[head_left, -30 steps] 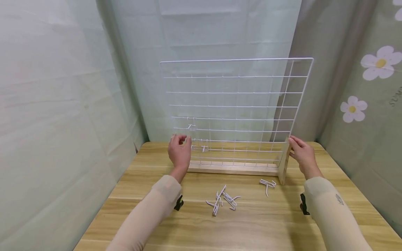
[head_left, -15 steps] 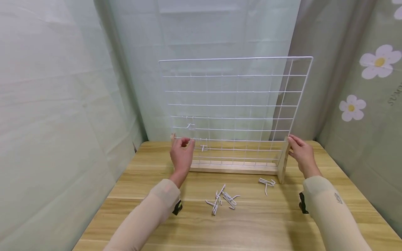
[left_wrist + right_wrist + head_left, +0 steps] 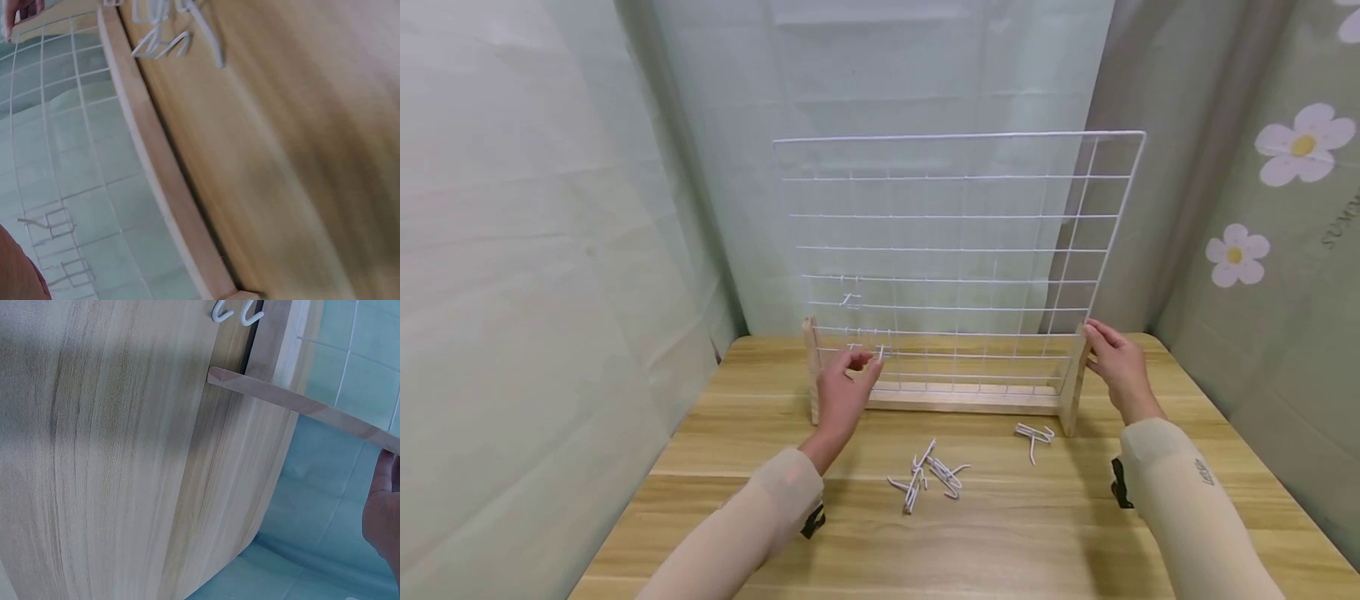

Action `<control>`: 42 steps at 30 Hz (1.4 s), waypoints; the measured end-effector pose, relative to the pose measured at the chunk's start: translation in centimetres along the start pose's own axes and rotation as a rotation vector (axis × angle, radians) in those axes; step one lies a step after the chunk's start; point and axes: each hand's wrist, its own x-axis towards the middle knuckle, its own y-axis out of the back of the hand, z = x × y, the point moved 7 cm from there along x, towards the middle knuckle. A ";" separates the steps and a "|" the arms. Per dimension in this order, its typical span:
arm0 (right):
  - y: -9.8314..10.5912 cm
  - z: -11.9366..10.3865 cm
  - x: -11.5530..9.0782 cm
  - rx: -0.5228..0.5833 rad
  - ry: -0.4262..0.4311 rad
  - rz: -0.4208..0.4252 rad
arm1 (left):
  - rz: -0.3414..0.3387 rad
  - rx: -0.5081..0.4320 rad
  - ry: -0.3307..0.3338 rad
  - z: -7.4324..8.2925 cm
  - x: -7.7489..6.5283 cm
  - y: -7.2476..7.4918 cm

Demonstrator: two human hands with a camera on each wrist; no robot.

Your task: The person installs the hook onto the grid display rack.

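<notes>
A white wire grid panel (image 3: 970,249) stands upright in a wooden base (image 3: 962,400) with a wooden side post at each end. Double-wire hooks hang at its lower left: an upper hook (image 3: 852,299) and two lower ones, including the lower right hook (image 3: 882,352). My left hand (image 3: 842,390) is in front of these lower hooks, thumb and index fingertips close together; I see nothing between them. Its fingertips are out of the left wrist view, where two hung hooks (image 3: 59,222) show. My right hand (image 3: 1122,375) pinches the upper end of the right side post (image 3: 1075,383).
Loose white hooks lie on the wooden table (image 3: 1000,533): a tangled group (image 3: 916,481) in front of the base and a single hook (image 3: 1034,434) by the right post. Pale green curtains (image 3: 565,250) surround the table at the back and sides.
My left hand has moved right and slightly down, from beside the left post to the lower hooks, uncovering that post. My right hand stays on the right post. The loose hooks lie as before.
</notes>
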 end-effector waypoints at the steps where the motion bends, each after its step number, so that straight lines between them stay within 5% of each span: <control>1: 0.0 0.0 0.0 0.003 0.000 0.000 | -0.017 0.002 -0.005 -0.1 -0.2 -0.1; 21: 0.7 -1.3 0.2 0.120 0.023 -0.001 | -0.332 0.025 0.053 -3.5 -3.8 -2.3; 42: 0.1 -0.1 0.1 0.095 0.002 -0.008 | -0.665 0.046 0.130 -6.8 -6.7 -3.5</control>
